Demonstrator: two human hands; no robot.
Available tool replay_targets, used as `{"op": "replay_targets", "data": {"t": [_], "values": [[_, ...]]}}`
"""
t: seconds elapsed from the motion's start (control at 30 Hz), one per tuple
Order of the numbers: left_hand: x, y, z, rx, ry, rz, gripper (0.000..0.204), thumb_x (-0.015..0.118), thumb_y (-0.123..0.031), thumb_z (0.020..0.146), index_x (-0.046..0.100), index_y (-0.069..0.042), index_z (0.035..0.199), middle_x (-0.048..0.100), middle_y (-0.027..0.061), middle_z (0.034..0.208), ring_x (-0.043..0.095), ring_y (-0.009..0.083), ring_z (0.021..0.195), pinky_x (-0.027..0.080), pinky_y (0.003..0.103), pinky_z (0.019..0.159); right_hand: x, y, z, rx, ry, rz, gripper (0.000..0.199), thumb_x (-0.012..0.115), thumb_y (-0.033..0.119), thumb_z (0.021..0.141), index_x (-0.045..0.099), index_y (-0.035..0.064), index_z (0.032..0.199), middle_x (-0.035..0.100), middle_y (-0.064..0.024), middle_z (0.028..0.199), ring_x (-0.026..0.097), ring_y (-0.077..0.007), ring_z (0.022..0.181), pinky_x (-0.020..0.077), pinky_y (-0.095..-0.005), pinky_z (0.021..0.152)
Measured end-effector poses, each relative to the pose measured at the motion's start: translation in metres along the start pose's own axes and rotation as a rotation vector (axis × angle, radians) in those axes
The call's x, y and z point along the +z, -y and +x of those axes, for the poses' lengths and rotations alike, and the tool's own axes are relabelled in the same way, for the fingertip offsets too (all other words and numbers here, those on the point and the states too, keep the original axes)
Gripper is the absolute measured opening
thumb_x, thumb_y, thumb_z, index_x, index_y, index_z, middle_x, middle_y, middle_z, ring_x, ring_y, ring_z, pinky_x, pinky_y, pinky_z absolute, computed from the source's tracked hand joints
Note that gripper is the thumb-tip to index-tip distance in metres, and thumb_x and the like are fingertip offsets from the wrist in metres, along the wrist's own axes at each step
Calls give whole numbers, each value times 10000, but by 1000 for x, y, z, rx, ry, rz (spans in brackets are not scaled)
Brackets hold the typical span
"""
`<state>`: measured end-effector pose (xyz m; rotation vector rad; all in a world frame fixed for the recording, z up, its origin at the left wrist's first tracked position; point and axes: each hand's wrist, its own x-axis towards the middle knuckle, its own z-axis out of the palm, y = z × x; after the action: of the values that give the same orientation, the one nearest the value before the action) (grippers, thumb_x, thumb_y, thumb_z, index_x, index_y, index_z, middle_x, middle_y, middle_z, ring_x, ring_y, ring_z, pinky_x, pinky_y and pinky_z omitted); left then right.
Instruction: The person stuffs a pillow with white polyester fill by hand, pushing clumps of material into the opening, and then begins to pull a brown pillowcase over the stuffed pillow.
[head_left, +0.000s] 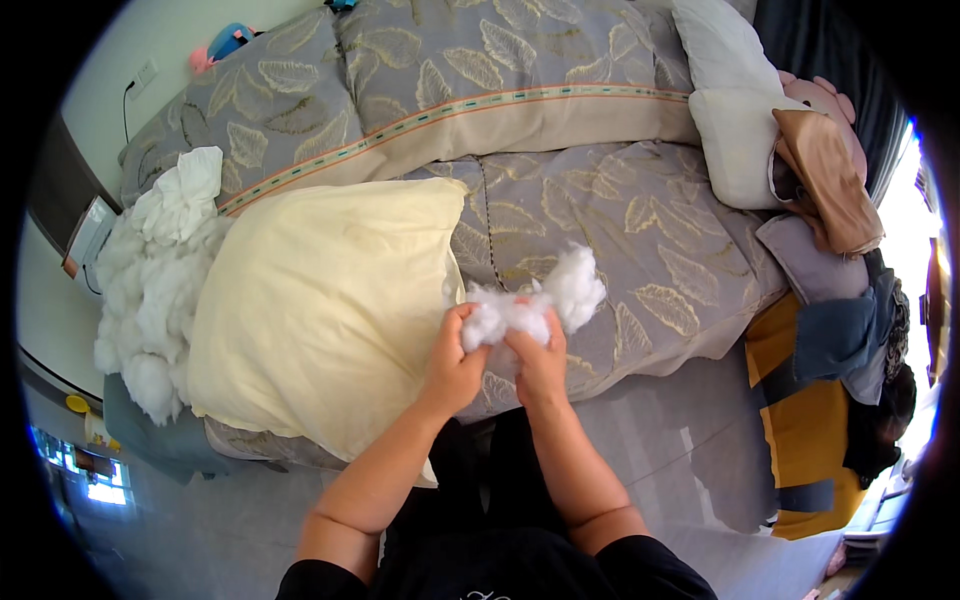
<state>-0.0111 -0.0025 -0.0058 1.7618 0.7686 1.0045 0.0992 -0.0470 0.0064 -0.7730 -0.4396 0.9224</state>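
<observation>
My left hand (457, 360) and my right hand (538, 358) both grip a tuft of white fluffy stuffing (503, 313) between thumbs and fingers, in front of the sofa seat. Another clump of stuffing (575, 288) lies just beyond my right hand, touching or joined to the held tuft; I cannot tell which. A large cream cushion cover (320, 300), plumped out, rests on the seat left of my left hand. At the far left a big heap of the same stuffing (150, 290) is piled up, with a crumpled white cloth or bag (180, 195) on top.
A grey leaf-patterned sofa (665, 270) spans the view. At its right end sit pale cushions (735, 145), a brown satiny cloth (830, 180) and a pink plush toy (825, 98). Dark, blue and mustard fabrics (815, 440) hang at the right. Grey tiled floor (670, 470) shows below.
</observation>
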Motion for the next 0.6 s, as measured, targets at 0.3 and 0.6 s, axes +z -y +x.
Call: {"op": "replay_targets", "data": {"t": [0.3, 0.6], "values": [[-10, 8, 2, -151, -4, -82, 294, 495, 117, 763, 442, -54, 997, 545, 53, 949, 532, 117, 799, 461, 262, 662, -18, 2, 3, 185, 315, -238, 258, 622, -42, 677, 621, 22, 927, 616, -33, 850, 589, -127, 715, 491, -284, 658], [-22, -18, 11, -232, -232, -410, 173, 587, 112, 719, 586, -28, 820, 587, 4, 741, 525, 62, 623, 449, 210, 574, -25, 7, 13, -42, -144, -28, 210, 575, -82, 661, 593, 48, 823, 579, -15, 775, 554, -125, 647, 468, -273, 594]]}}
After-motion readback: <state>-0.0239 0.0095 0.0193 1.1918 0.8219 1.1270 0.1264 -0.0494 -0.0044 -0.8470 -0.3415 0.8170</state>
